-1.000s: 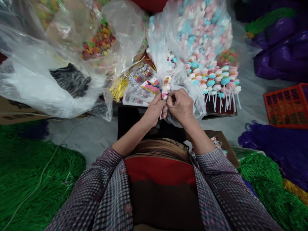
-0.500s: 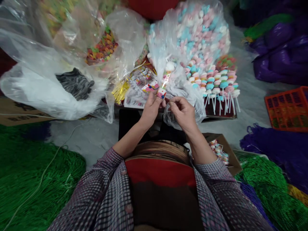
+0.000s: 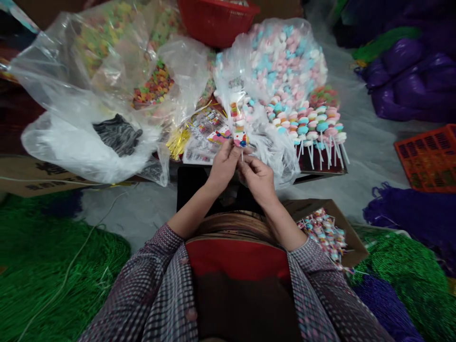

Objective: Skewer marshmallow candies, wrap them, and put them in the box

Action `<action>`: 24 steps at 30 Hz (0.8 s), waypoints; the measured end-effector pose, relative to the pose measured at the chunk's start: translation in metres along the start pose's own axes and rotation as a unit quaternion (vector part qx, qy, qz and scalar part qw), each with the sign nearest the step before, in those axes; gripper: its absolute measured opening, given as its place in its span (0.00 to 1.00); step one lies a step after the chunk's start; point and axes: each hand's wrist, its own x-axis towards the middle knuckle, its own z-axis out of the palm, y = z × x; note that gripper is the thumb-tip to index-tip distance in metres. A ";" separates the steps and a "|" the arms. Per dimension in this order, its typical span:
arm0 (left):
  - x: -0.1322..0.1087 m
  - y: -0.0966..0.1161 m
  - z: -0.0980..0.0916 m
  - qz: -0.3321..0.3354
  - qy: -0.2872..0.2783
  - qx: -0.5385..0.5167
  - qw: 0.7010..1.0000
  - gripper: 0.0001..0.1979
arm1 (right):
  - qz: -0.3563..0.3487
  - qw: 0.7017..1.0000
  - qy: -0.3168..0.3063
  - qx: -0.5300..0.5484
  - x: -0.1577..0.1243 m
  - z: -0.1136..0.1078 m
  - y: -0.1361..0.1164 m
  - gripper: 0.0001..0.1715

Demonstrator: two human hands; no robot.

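A marshmallow candy skewer (image 3: pixel 239 119) in a clear printed wrapper points away from me, its white stick (image 3: pixel 242 154) toward me. My left hand (image 3: pixel 224 165) is closed on the wrapper's lower end, thumb and fingers pinched together. Close by, my right hand (image 3: pixel 257 176) is closed at the stick just below the wrapper; its fingertips partly hide what they grip. Beyond the left hand lie flat printed wrappers (image 3: pixel 199 145), with a bundle of gold twist ties (image 3: pixel 179 141) to their left.
Unwrapped marshmallow skewers (image 3: pixel 322 124) lie at the table's right, sticks over the edge. Behind them bulges a bag of marshmallows (image 3: pixel 288 57). Bags of gummy rings (image 3: pixel 155 88) fill the left. A carton (image 3: pixel 351 237) of wrapped skewers stands by my right arm; a red basin (image 3: pixel 219 21) is behind.
My right hand has moved left, closer to my left hand, and now meets it at the stick. The wrapped skewer has turned more upright in view. The camera view has shifted slightly.
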 end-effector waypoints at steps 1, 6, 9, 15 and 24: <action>0.002 0.002 -0.004 0.030 0.017 0.064 0.997 0.05 | -0.002 1.000 0.009 0.005 -0.001 -0.001 -0.002 0.15; 0.011 0.012 -0.016 0.140 0.070 0.302 0.940 0.04 | 0.007 0.999 0.035 0.027 -0.003 -0.005 -0.008 0.19; 0.013 0.010 -0.015 0.183 0.055 0.347 0.918 0.07 | 0.018 0.999 0.028 0.033 -0.003 -0.007 -0.011 0.19; 0.011 0.001 -0.013 0.213 0.057 0.383 0.897 0.12 | -0.001 0.999 0.033 0.003 -0.003 -0.007 -0.010 0.17; 0.017 0.002 -0.017 0.210 0.064 0.373 0.901 0.04 | -0.018 0.999 0.031 -0.032 -0.003 -0.003 -0.005 0.19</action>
